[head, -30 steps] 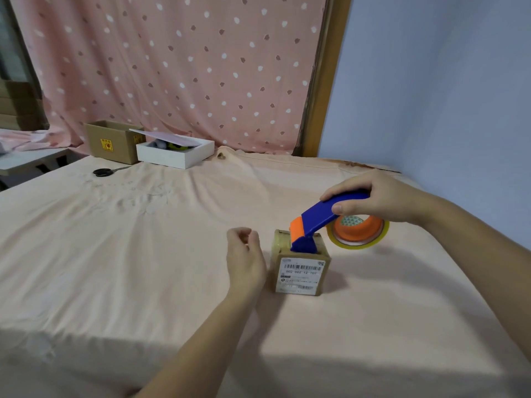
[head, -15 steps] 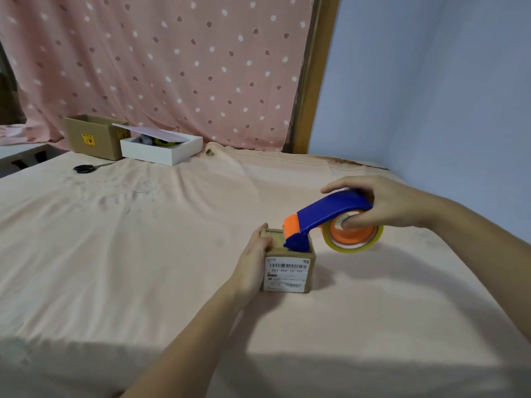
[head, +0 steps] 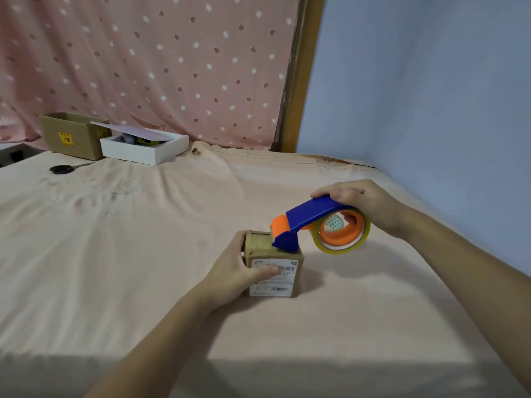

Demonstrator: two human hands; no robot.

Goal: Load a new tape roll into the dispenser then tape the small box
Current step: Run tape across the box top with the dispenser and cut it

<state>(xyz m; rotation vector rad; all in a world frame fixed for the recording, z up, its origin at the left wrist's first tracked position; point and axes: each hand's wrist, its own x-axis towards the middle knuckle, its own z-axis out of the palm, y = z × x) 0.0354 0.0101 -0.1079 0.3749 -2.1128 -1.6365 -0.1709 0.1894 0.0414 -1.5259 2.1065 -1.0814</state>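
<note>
A small brown cardboard box (head: 284, 285) with a white barcode label stands on the peach sheet. My left hand (head: 234, 270) grips its left side, thumb across the label. My right hand (head: 365, 202) holds the blue and orange tape dispenser (head: 310, 216) by its handle. The dispenser's orange and blue nose rests on the right part of the box top. A clear tape roll (head: 340, 234) sits on the dispenser's orange hub, hanging to the right of the box.
At the far left stand an open brown carton (head: 70, 136) and a white box (head: 143, 149) with a tilted lid. Black-handled scissors (head: 64, 168) lie in front of them. A blue wall (head: 431, 81) bounds the right side, a dotted pink curtain (head: 143, 53) the back.
My left hand went from hovering beside the box to gripping its left side with the thumb on the label. The dispenser nose stayed on the box top, shifted slightly right.
</note>
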